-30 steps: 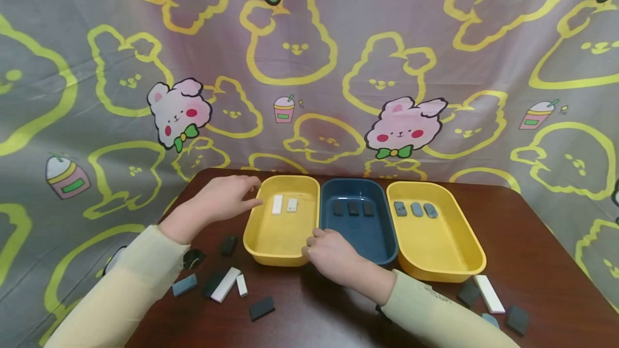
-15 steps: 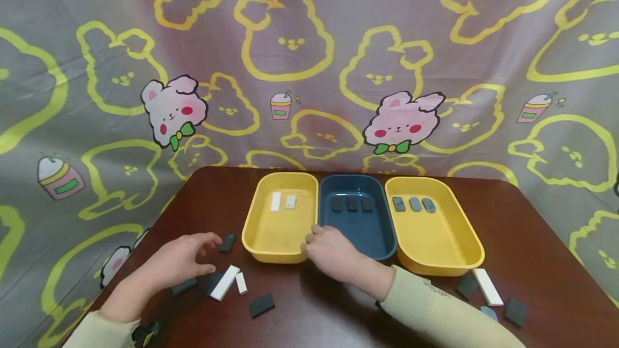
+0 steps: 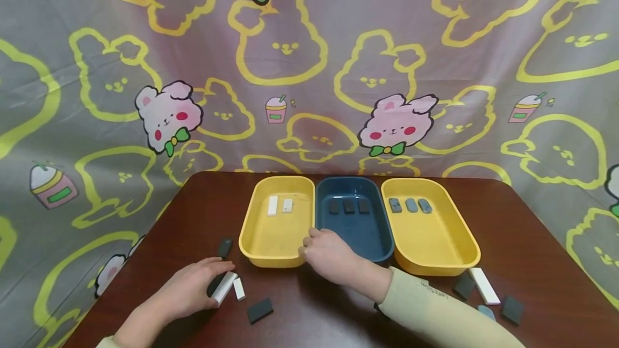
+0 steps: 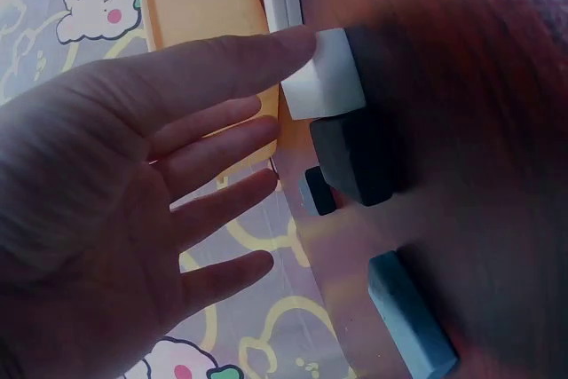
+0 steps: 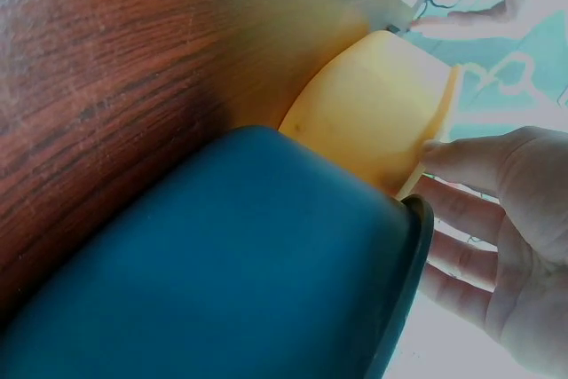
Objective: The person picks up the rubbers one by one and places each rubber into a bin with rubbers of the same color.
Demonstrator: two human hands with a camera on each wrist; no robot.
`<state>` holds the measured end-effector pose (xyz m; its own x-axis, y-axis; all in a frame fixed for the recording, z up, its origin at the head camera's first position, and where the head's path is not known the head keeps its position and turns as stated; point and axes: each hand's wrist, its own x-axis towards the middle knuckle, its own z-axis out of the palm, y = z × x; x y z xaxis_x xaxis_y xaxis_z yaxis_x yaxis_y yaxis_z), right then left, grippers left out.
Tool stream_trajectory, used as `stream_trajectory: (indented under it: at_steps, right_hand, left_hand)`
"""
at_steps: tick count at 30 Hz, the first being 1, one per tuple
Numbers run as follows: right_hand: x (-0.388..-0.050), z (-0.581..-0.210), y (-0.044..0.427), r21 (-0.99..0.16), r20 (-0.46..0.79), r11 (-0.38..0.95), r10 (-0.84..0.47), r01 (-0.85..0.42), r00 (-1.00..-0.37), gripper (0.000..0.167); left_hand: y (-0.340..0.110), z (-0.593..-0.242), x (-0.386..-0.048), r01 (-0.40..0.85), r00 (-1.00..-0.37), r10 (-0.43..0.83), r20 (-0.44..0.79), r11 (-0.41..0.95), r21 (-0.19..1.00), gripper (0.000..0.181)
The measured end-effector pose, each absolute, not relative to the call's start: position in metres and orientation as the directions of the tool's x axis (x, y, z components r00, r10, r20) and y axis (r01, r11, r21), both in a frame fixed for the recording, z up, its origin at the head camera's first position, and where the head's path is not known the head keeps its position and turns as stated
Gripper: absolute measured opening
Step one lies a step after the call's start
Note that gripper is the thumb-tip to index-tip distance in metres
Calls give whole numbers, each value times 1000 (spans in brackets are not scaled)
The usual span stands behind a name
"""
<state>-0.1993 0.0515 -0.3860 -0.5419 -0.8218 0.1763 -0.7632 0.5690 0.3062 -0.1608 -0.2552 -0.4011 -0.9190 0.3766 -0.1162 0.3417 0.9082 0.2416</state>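
Left hand (image 3: 192, 287) spread, I should close thumb and fingertips squarely on the oblong white plastic-looking block (image 3: 225, 287), right hand (image 3: 329, 253) pinching the yellow plastic tray (image 3: 274, 240) by its rim

Small dark lettering (image 3: 433, 289) on the right sleeve (image 3: 435, 310) seems to begin "Let's", the rest too blurred.

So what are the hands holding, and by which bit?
The right hand holds the left yellow tray by its rim, at the corner near the blue tray. The left hand is at the long white block; whether it grips it can't be told.
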Motion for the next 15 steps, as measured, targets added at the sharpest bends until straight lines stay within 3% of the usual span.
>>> stream_trajectory:
  at_steps: [6,15]
  right_hand:
    - [-199,-387,52,308,182,560,-828,-769,-530,11]
    - [-200,-389,53,292,182,571,-821,-767,-542,13]
  left_hand:
    - [-256,-403,-158,339,-920,372,-126,914,225,57]
    - [-260,-405,-156,450,-877,470,-96,875,179,50]
